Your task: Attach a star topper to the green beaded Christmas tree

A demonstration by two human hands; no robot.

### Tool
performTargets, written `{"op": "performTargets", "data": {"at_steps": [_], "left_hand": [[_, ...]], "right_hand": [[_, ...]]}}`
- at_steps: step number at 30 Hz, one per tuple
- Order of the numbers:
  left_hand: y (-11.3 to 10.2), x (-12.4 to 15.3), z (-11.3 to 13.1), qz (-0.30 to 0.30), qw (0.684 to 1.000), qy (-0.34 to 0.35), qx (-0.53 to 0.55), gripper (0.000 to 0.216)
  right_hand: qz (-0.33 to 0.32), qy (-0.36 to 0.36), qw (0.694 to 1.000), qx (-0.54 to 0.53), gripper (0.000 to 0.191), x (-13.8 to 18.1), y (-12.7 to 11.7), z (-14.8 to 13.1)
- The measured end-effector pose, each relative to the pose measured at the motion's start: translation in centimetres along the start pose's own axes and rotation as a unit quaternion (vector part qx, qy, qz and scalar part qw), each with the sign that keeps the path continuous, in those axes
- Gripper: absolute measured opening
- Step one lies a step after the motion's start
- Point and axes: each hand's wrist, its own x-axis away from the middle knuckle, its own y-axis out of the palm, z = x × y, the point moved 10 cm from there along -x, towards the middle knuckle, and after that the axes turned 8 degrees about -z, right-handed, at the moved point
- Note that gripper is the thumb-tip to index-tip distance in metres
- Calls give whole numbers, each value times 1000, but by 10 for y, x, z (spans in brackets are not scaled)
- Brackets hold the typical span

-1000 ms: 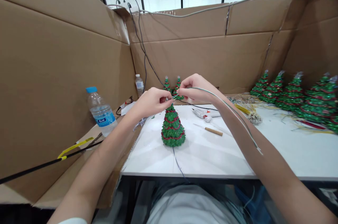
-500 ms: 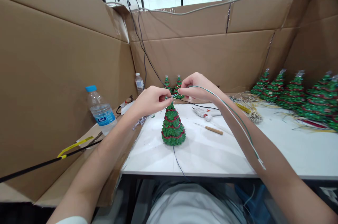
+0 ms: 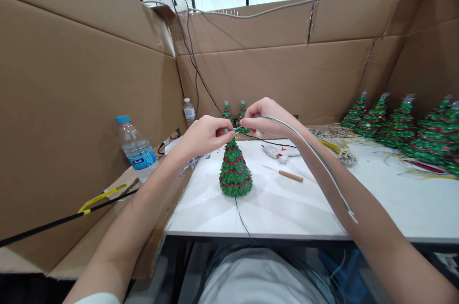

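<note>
Craft assembly workstation: cardboard partitions [image 3: 89, 103], rows of finished miniature trees [image 3: 398, 127].

The green and white wire [image 3: 322, 164] has moved. Its loose end now lies lower in the picture, farther down the right arm [image 3: 373, 246], toward the lower right. The whole view has crept up a tiny bit.

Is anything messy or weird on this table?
Yes, a bit. Loose yellowish strands lie scattered in a tangle at the right back of the table, beside the row of little trees. Also, a thin dark wire from under the middle tree dangles off the front edge. Nothing looks spilled or broken.
</note>
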Motion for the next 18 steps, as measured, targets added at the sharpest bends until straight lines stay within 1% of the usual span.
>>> {"op": "performTargets", "data": {"at_steps": [4, 9, 13, 18], "left_hand": [[-3, 1, 0, 11, 1000, 0, 3, 23], [-5, 1, 0, 36, 999, 7, 17, 23], [-7, 2, -1, 54, 998, 11, 34, 23], [-8, 2, 0, 50, 996, 10, 71, 22]], "right_hand": [[-4, 8, 1000, -1, 25, 0, 2, 2], [-27, 17, 997, -71, 26, 0, 8, 4], [-18, 5, 994, -111, 25, 1, 7, 1], [-1, -13, 995, -96, 23, 1, 2, -1]]}}
